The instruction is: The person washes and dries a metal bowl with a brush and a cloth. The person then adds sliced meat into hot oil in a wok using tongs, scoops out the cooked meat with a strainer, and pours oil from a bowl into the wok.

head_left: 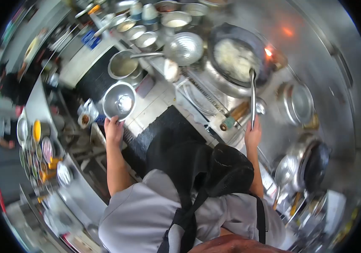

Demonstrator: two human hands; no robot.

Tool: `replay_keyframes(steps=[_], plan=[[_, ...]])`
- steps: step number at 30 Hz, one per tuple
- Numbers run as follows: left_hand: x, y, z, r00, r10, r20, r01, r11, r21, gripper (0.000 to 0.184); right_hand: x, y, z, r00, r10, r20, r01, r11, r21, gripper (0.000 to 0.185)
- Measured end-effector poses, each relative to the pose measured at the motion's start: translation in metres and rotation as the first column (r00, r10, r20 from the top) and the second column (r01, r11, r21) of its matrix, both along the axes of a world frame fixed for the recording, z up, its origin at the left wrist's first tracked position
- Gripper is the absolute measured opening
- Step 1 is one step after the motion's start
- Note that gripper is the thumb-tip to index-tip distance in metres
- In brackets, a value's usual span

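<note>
My left hand (pixel 114 129) grips the near rim of a steel bowl (pixel 119 101), held out over the floor; a bright reflection shows inside it. Over at the stove, my right hand (pixel 253 133) is closed round the long metal handle of a ladle (pixel 253 95). The ladle's far end reaches into a dark wok (pixel 224 33) that holds pale, whitish food (pixel 235 59). Its head is hidden in the food. A wooden handle with a green end (pixel 226 123) lies just left of my right hand.
A perforated strainer (pixel 183 48) rests left of the wok, near several small bowls. A large pot (pixel 122 64) stands beyond the steel bowl. Lidded pots (pixel 296 103) and a second wok (pixel 316 166) are at right. A person's arm (pixel 5 142) shows at far left.
</note>
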State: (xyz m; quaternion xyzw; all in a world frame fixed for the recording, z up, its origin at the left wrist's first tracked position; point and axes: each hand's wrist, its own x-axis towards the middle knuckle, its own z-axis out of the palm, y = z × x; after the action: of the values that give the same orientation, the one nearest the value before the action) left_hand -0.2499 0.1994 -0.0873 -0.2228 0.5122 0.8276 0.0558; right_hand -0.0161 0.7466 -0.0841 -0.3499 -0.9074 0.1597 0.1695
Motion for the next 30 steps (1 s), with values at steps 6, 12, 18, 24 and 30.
replay_keyframes(steps=[6,12,18,24,30], plan=[[0.171,-0.123,-0.040,0.753,0.658,-0.006,-0.654,0.748,-0.113,0.032,-0.052,-0.008,-0.002,0.931,0.255,-0.262,-0.290,0.952,-0.102,0.049],[0.301,-0.168,-0.041,0.187,0.980,-0.063,-0.981,0.182,-0.074,0.040,-0.140,-0.065,0.038,0.877,0.270,-0.397,-0.340,0.933,-0.115,0.055],[0.359,-0.235,-0.077,-0.069,0.997,-0.032,-0.989,-0.064,0.131,0.041,-0.188,-0.124,0.052,0.716,0.515,-0.471,-0.627,0.771,-0.111,0.058],[0.266,-0.183,-0.077,0.387,0.909,0.153,-0.867,0.416,-0.276,0.026,-0.167,-0.187,0.014,0.520,0.762,-0.387,-0.830,0.344,-0.439,0.060],[0.178,-0.103,-0.148,0.877,-0.003,0.480,0.168,0.939,-0.300,0.007,-0.132,-0.206,-0.115,0.456,0.858,-0.234,-0.624,0.121,-0.772,0.057]])
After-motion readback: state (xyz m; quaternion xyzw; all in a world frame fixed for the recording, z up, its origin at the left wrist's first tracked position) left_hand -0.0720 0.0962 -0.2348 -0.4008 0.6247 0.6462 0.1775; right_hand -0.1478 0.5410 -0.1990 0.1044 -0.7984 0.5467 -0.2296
